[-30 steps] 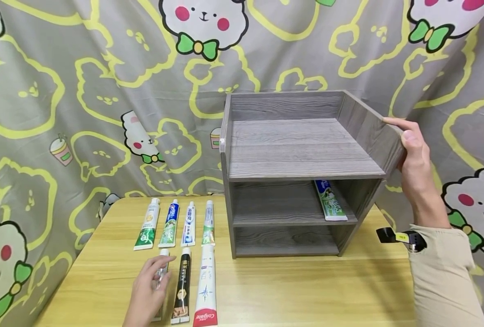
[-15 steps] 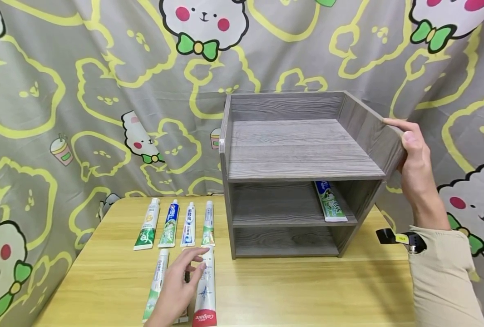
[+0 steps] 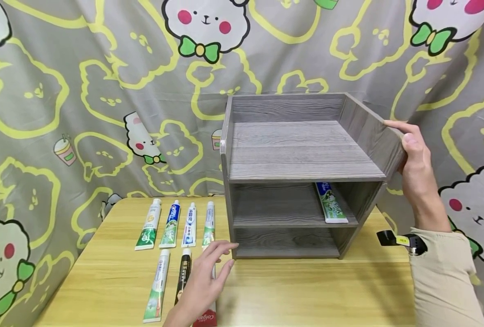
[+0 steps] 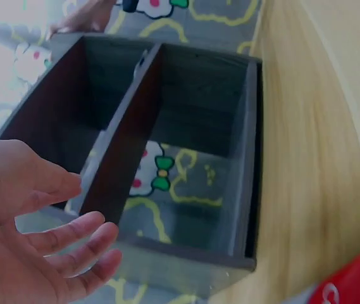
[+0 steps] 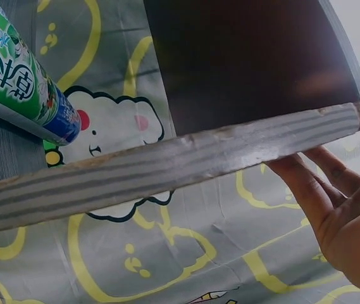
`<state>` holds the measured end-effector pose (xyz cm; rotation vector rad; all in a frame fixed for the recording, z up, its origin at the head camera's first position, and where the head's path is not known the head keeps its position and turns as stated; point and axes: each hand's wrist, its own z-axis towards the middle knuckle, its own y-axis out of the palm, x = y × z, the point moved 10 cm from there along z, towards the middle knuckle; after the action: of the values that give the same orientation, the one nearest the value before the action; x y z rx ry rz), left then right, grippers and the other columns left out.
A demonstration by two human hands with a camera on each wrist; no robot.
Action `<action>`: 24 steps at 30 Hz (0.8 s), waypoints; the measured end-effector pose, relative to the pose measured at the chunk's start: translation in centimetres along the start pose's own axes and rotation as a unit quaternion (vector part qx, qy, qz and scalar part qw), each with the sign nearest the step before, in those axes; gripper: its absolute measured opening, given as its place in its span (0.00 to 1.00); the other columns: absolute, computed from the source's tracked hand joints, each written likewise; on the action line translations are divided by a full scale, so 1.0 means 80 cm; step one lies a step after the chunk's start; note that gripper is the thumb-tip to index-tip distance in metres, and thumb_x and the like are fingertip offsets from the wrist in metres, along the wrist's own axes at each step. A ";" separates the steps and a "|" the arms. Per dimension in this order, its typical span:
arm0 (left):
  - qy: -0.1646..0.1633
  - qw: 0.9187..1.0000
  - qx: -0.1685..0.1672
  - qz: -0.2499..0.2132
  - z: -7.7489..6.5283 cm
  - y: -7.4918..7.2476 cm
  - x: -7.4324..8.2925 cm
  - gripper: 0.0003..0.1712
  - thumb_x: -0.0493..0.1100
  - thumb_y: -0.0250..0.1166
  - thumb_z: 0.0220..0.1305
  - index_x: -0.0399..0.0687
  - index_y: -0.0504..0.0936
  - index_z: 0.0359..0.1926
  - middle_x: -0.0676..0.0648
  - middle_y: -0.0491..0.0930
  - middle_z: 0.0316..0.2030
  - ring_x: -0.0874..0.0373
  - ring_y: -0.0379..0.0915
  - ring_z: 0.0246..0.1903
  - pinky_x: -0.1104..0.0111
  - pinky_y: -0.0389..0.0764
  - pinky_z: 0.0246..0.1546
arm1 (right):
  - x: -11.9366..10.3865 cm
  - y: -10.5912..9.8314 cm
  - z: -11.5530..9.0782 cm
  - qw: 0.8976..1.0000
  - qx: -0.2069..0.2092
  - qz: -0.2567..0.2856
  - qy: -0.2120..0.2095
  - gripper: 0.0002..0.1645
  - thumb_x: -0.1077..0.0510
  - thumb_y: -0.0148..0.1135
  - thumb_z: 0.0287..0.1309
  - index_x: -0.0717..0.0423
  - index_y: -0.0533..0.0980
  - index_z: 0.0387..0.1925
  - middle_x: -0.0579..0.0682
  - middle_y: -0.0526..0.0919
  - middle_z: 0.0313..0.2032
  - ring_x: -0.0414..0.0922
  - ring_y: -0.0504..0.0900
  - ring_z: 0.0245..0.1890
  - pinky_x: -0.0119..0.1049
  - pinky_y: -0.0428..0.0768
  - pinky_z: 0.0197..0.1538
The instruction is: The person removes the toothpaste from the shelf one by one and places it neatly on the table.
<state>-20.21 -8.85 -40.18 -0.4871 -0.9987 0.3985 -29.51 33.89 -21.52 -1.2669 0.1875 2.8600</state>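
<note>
My left hand (image 3: 203, 284) hovers with relaxed, spread fingers over a white-and-red Colgate toothpaste tube (image 3: 206, 317), hiding most of it. Its fingertips overlap the shelf's lower left corner in the head view; in the left wrist view the palm holds nothing. My right hand (image 3: 417, 161) grips the right side panel of a grey wood-grain desktop shelf (image 3: 303, 152), thumb over the front edge. A green-and-blue toothpaste tube (image 3: 332, 206) lies on its middle level, at the right. Left of the Colgate are a black toothpaste tube (image 3: 183, 272), partly covered, and a white-and-green one (image 3: 157, 286).
A back row of toothpaste tubes holds a green-ended one (image 3: 148, 227), a blue-and-green one (image 3: 170, 225), a white-and-blue one (image 3: 190, 225) and a slim pale one (image 3: 209, 222). All lie on the wooden table (image 3: 315, 290). A patterned curtain (image 3: 115, 68) hangs behind.
My left hand has moved rightward, from over the white-and-green tube, past the black one, to the Colgate tube. The right hand stays on the shelf panel.
</note>
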 end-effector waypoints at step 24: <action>0.118 0.991 -0.029 -0.052 0.073 0.067 0.114 0.23 0.42 0.63 0.74 0.52 0.77 0.67 0.53 0.75 0.59 0.57 0.73 0.60 0.58 0.77 0.61 | -0.001 0.003 -0.001 1.000 -0.008 0.006 0.001 0.26 0.53 0.46 0.74 0.58 0.74 0.66 0.55 0.72 0.53 0.47 0.74 0.36 0.29 0.76 0.33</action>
<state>-21.37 1.56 -34.19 -0.5190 -0.8039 0.2121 -29.38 33.67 -21.49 -1.2745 0.1723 2.8759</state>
